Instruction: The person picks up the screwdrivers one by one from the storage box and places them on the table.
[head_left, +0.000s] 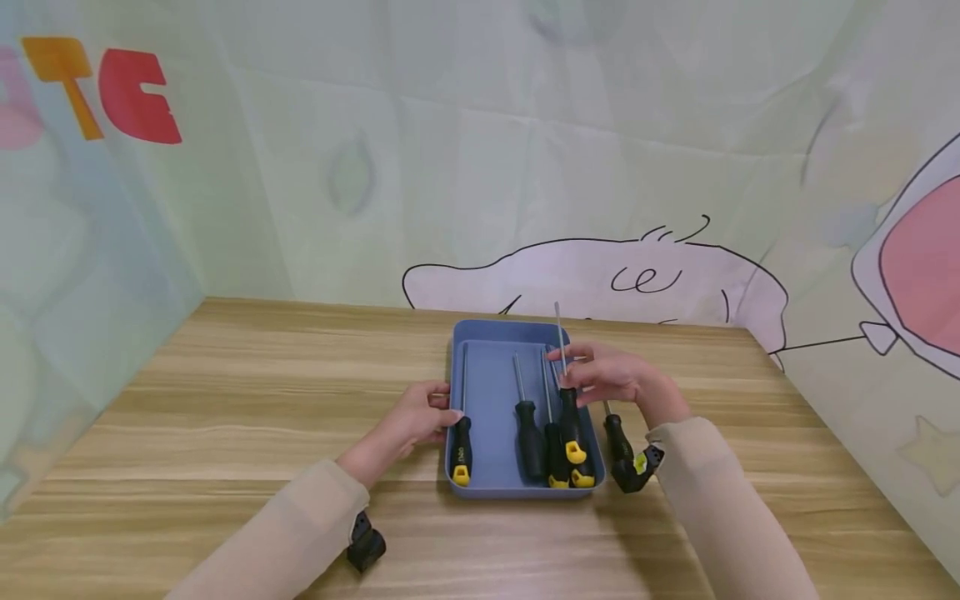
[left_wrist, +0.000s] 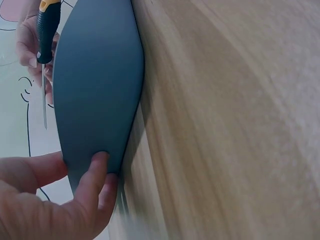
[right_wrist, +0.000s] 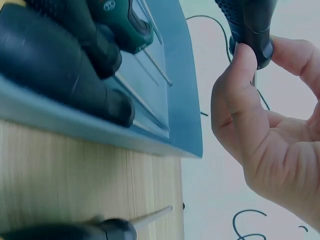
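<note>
A blue tray [head_left: 487, 392] on the wooden table holds several black-handled screwdrivers, one [head_left: 462, 450] along its left side and the others toward the right. The left hand [head_left: 412, 417] grips the tray's left wall, thumb at the rim and fingers against the outer side [left_wrist: 100, 90]. Above the tray's right part, the right hand [head_left: 603, 375] pinches a screwdriver [head_left: 570, 421] near the top of its handle, shaft pointing up and away; the right wrist view shows thumb and finger on the handle [right_wrist: 252, 25]. That screwdriver is also seen in the left wrist view [left_wrist: 47, 35].
Another black-handled screwdriver [head_left: 618, 442] lies on the table [head_left: 262, 383] just right of the tray, partly behind the right wrist's camera [head_left: 633, 471]. A printed cloth [head_left: 480, 192] with cartoon drawings stands behind the table and along its sides.
</note>
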